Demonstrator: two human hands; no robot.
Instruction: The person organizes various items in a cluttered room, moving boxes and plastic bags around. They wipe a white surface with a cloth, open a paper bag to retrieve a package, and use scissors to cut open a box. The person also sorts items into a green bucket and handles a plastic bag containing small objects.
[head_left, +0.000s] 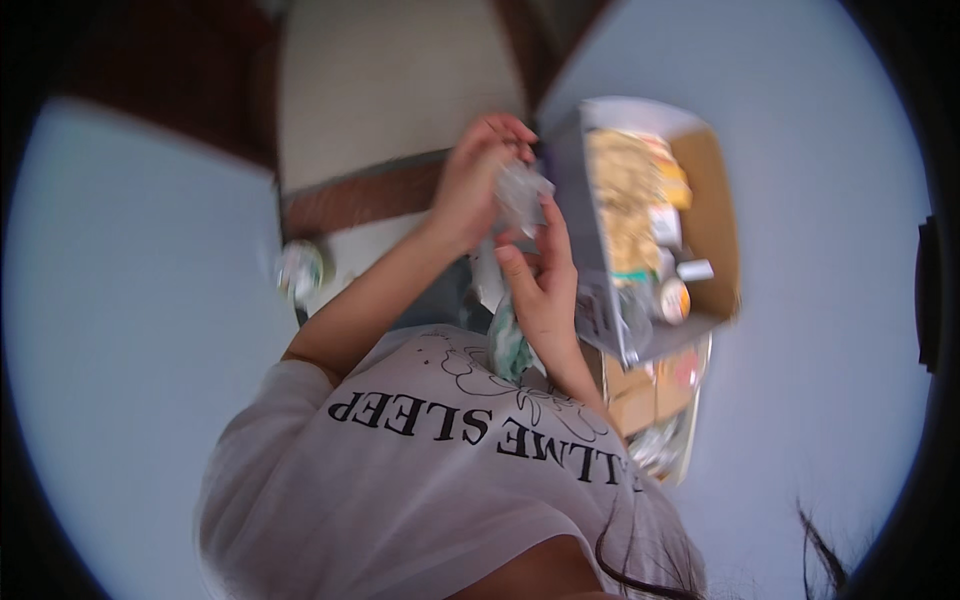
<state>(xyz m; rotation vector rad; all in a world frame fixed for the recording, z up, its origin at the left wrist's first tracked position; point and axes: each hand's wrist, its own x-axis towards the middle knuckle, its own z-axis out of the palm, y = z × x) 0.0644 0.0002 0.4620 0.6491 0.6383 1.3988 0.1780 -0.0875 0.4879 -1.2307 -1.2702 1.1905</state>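
In front of my chest both my hands are raised close together over a crumpled piece of clear plastic (520, 196). My left hand (480, 172) has it against the palm and fingers, somewhat blurred. From below, my right hand (546, 289) reaches up with its index finger at the plastic's edge. Its thumb is spread away from that finger, and whether it grips the plastic is unclear. A green-and-white item (511, 346), perhaps a filled bag, shows beside my right wrist, partly hidden by the hand.
An open cardboard box (718, 217), white outside, stands to the right with beige packs, a yellow package (675, 186) and a round-lidded container (674, 301). Below it is another tray with cardboard cartons (630, 409). A round container (300, 270) sits by the left pale surface (135, 300).
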